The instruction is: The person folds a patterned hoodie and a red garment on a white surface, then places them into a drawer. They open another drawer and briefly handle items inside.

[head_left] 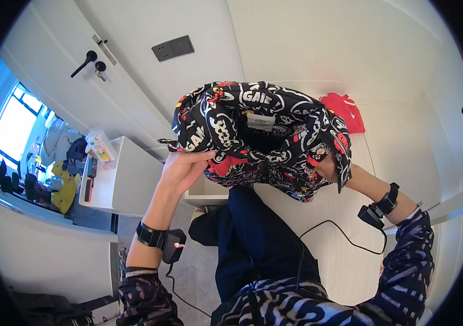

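Note:
A black garment (223,127) with an all-over white, red and yellow print is held up in front of me, its opening facing me. Inside the opening a pale label (261,122) shows. At its left edge my left hand (185,168) is closed on the cloth, thumb along the outside. My right hand (327,167) grips the garment's right side, with part of the fingers covered by folds. Which kind of garment it is, I cannot tell. Behind it on the right lies a folded red cloth item (345,112).
Below the garment is a pale wooden surface (291,217), with an open drawer (205,190) at its left. A white cabinet (133,176) carries a plastic pack (99,145). A white door (57,49) stands at left. Cables run from my wrist devices (174,245).

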`<move>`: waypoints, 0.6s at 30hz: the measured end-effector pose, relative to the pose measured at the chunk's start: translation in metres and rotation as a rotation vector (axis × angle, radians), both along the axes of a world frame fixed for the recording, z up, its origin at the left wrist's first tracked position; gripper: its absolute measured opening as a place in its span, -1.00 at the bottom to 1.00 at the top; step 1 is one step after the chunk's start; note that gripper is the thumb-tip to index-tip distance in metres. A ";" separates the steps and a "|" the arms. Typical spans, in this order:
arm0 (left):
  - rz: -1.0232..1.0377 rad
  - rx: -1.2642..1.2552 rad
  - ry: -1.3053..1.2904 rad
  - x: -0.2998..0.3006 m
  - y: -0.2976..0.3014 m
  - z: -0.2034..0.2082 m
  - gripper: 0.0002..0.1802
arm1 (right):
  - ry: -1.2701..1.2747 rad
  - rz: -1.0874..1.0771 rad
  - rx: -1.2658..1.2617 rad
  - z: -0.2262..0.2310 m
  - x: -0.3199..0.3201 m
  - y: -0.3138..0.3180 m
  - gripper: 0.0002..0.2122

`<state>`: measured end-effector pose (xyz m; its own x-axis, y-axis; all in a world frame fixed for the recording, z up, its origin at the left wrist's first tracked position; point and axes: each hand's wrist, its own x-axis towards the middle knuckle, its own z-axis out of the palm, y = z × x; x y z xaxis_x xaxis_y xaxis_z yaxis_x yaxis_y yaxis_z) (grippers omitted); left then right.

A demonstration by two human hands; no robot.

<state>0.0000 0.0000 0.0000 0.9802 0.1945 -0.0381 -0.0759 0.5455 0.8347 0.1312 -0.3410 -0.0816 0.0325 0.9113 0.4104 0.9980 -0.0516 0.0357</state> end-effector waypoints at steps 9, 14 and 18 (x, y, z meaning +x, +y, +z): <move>-0.003 -0.011 -0.045 0.000 0.003 0.002 -0.41 | 0.092 0.087 0.095 0.025 0.054 0.043 -0.54; 0.018 0.034 -0.104 -0.002 0.005 0.023 -0.52 | 0.098 0.009 0.132 0.040 0.053 0.040 -0.54; 0.136 0.221 -0.094 0.000 0.017 0.060 -0.56 | 0.124 -0.086 0.463 0.083 0.045 0.037 -0.62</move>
